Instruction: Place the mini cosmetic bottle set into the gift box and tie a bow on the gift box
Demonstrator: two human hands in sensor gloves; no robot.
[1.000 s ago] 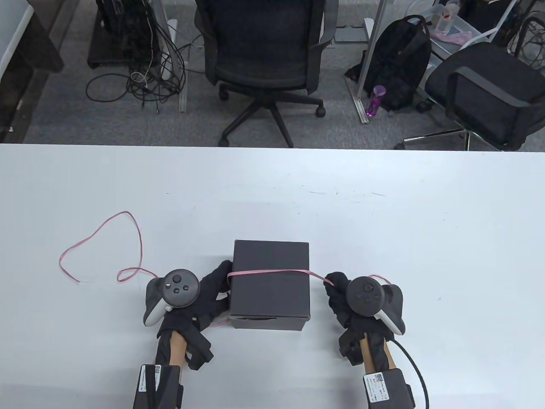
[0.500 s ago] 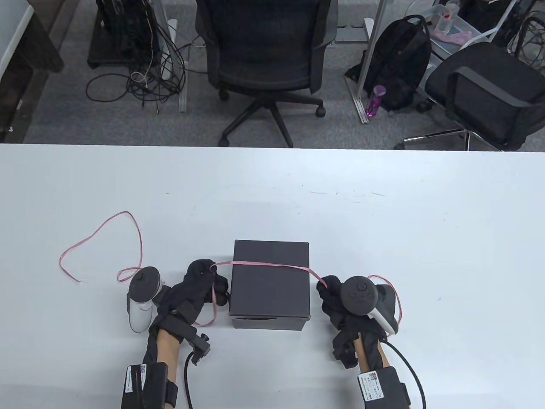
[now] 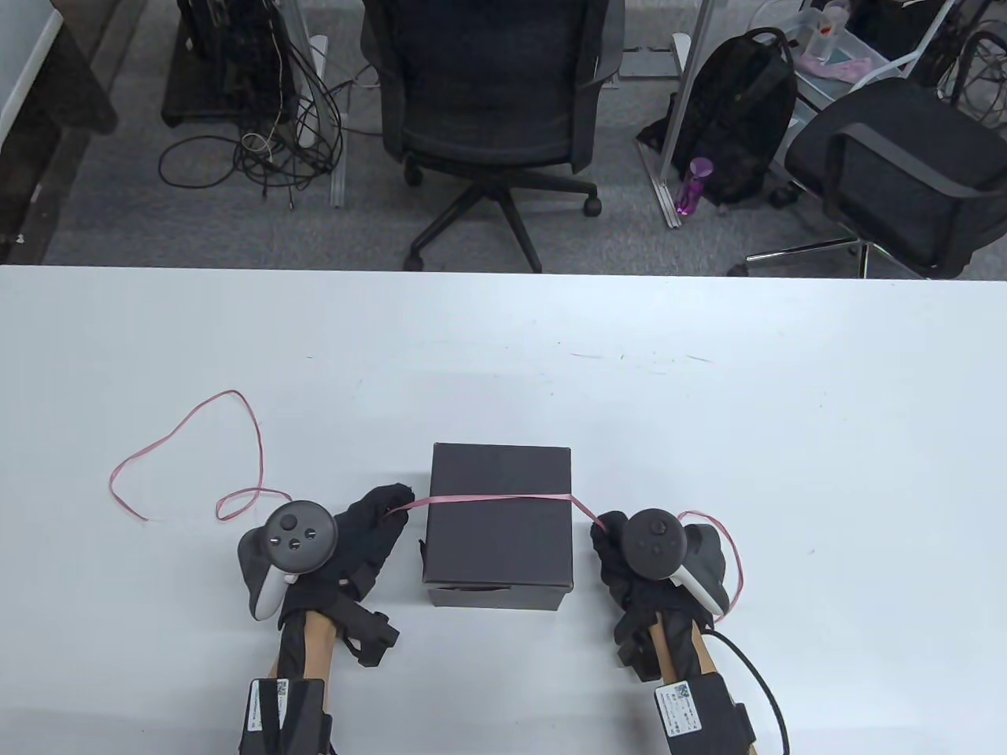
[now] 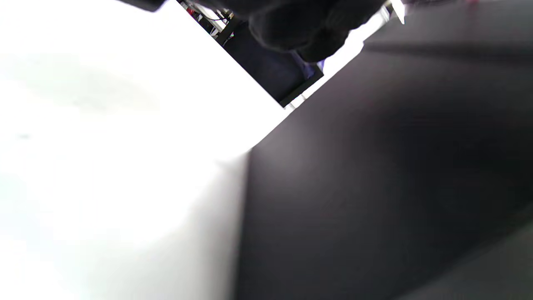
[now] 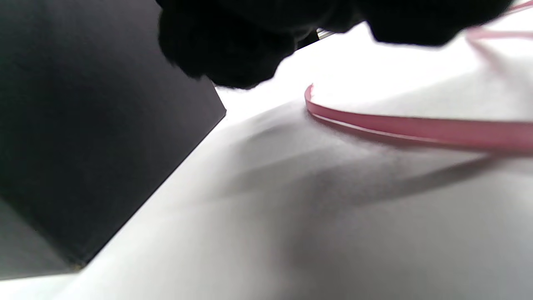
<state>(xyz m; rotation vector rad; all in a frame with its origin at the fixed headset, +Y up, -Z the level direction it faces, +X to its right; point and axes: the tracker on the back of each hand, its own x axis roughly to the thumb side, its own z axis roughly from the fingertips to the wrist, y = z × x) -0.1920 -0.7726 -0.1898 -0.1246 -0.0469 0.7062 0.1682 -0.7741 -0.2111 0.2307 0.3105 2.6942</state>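
**A:** What am I looking at on the table point(image 3: 708, 409)?

**B:** I am looking at a black box point(image 3: 499, 519) sitting shut near the front edge of the table. A pink ribbon point(image 3: 496, 498) is lying straight across its top, from the left side to the right side.

**A:** Where are my hands?

**B:** My left hand point(image 3: 358, 535) is sitting just beside the left side of the box. My right hand point(image 3: 621, 554) is sitting just beside the right side.

**A:** What are the fingers doing?

**B:** My left fingers point(image 3: 389, 499) are pinching the ribbon close to the box's top left edge. My right fingers point(image 3: 607, 525) are curling and pinching the ribbon where it is coming down off the right edge. The ribbon is looking tight between the two hands.

**A:** Where is the rest of the ribbon going?

**B:** On the left, a long end is lying on the table in loose loops, going out to the far left. On the right, a shorter end is curving around behind my right hand. In the right wrist view I am seeing that bit of ribbon point(image 5: 416, 129) lying on the table beside the box point(image 5: 83, 125).

**A:** And the left wrist view?

**B:** It is showing the dark side of the box point(image 4: 374, 166) very close up, with my fingers point(image 4: 304, 25) at the top. It is blurry.

**A:** Can I see the little bottles?

**B:** No, the box is shut, so I cannot tell what is inside.
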